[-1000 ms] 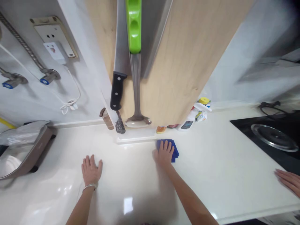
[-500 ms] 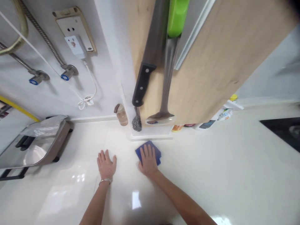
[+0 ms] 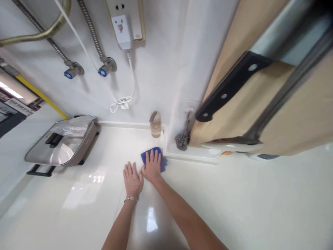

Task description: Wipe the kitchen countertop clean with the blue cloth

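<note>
My right hand (image 3: 152, 167) lies flat on a folded blue cloth (image 3: 163, 163), fingers stretched out, pressing it against the white countertop (image 3: 109, 194). Parts of the cloth show beyond the fingertips and at the hand's right side. Just to the left, my left hand (image 3: 133, 181) rests open and palm down on the bare counter, a bracelet (image 3: 131, 199) round its wrist. The thumbs of the two hands are close together; whether they touch I cannot tell. Behind the cloth, a bottle of clear liquid (image 3: 155, 125) stands against the wall.
On the left sits an electric pan (image 3: 88, 140) with a glass lid. A wooden board (image 3: 286, 121) with a hanging knife (image 3: 231, 88) and a metal ladle (image 3: 249, 139) juts in at right. A steel-wool scrubber (image 3: 182, 139) hangs beside it. A white cable (image 3: 133, 76) dangles from the wall.
My right hand has slid the blue cloth to the left along the counter, closer to my left hand and the bottle. The camera view has turned left, so the board appears farther right.
</note>
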Tool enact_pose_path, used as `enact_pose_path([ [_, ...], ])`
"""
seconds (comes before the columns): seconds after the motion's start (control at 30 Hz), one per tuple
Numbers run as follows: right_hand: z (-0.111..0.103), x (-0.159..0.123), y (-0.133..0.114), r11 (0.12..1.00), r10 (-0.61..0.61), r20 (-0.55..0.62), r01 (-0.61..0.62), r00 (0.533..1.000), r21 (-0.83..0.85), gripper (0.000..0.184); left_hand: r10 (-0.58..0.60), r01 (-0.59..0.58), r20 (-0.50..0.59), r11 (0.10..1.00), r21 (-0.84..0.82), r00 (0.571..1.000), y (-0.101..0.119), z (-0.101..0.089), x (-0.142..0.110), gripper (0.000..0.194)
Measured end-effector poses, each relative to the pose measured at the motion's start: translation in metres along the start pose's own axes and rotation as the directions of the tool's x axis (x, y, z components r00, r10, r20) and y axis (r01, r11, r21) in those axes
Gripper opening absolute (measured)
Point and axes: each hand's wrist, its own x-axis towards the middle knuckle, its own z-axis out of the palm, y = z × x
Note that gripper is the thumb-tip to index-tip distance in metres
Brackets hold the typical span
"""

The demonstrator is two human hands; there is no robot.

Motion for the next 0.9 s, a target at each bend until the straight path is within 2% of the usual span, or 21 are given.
enact_pose_path([
  [0.07,0.005,0.014,-0.006,0.997,0.069,-0.03,-0.07,0.997,-0.042,0.078,0.01,-0.011,-0.024,1.0,-0.011,1.0,-0.001,0.002,-0.001,0.055],
  [0.17,0.006,0.035,-0.004,0.99,0.094,-0.062,-0.1,0.994,-0.099,0.077,0.014,-0.015,-0.064,1.0,-0.015,0.998,-0.003,0.004,-0.003,0.054],
  [0.33,0.001,0.073,0.014,0.988,0.028,-0.031,-0.032,0.999,-0.148,0.076,0.011,-0.013,-0.08,1.0,-0.022,0.997,-0.003,0.005,-0.005,0.054],
  [0.43,0.001,0.073,0.016,0.988,0.005,-0.035,-0.011,0.999,-0.152,0.075,0.005,-0.006,-0.067,1.0,-0.019,0.998,-0.003,0.004,-0.005,0.053],
  [0.53,0.004,0.047,0.011,0.989,-0.077,-0.019,0.074,0.997,-0.13,0.077,0.006,-0.007,-0.05,1.0,-0.022,0.999,-0.003,0.003,-0.003,0.053],
  [0.67,0.002,-0.009,0.014,0.968,-0.243,0.004,0.243,0.97,-0.058,0.077,0.0,-0.001,-0.032,0.999,-0.038,0.999,-0.003,0.001,0.001,0.053],
  [0.77,-0.009,-0.05,0.032,0.957,-0.291,-0.012,0.29,0.957,-0.026,0.078,-0.003,0.001,-0.031,0.999,-0.052,1.0,-0.003,-0.001,0.003,0.054],
  [0.9,-0.031,-0.1,0.072,0.962,-0.273,-0.028,0.272,0.962,-0.013,0.076,0.01,-0.013,-0.048,0.997,-0.071,0.999,0.0,-0.002,0.006,0.056],
])
